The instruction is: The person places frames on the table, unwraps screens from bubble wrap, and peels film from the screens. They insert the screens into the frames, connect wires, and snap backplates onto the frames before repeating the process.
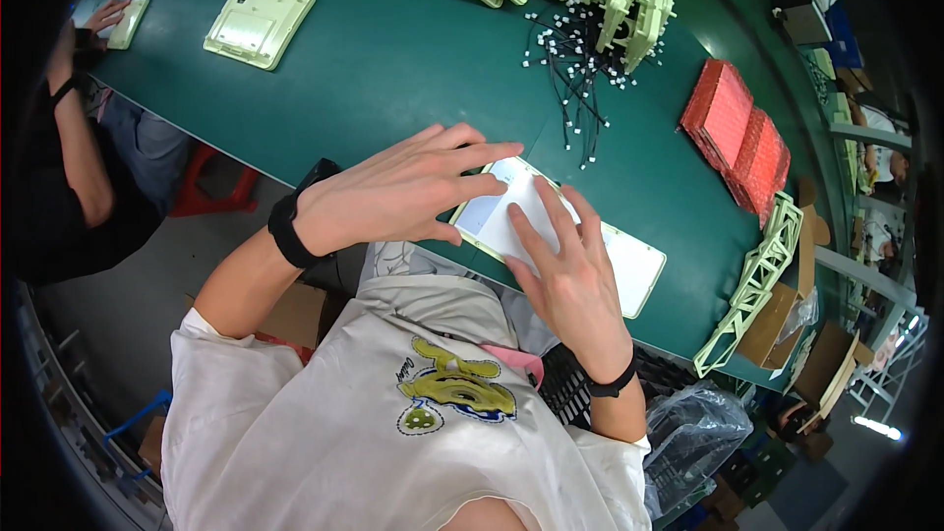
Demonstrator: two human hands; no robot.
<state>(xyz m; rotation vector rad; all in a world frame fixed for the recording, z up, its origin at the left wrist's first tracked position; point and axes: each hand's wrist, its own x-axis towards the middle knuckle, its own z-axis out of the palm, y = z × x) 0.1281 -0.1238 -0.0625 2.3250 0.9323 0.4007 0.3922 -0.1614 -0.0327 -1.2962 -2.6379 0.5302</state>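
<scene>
White rectangular panel: flat on the green tabletop by its near edge, beneath both hands, probably for easy reach
Left hand: fingers spread over the panel's left end, grasping nothing; whether the tips touch cannot be told
Right hand: uncurled, fingers fanned across the panel's middle, seemingly to steady it
Black cables: heaped beside upright pale-green plastic frames, likely for picking up singly
Red bubble-wrap packs: to the right, apparently out of the way
</scene>
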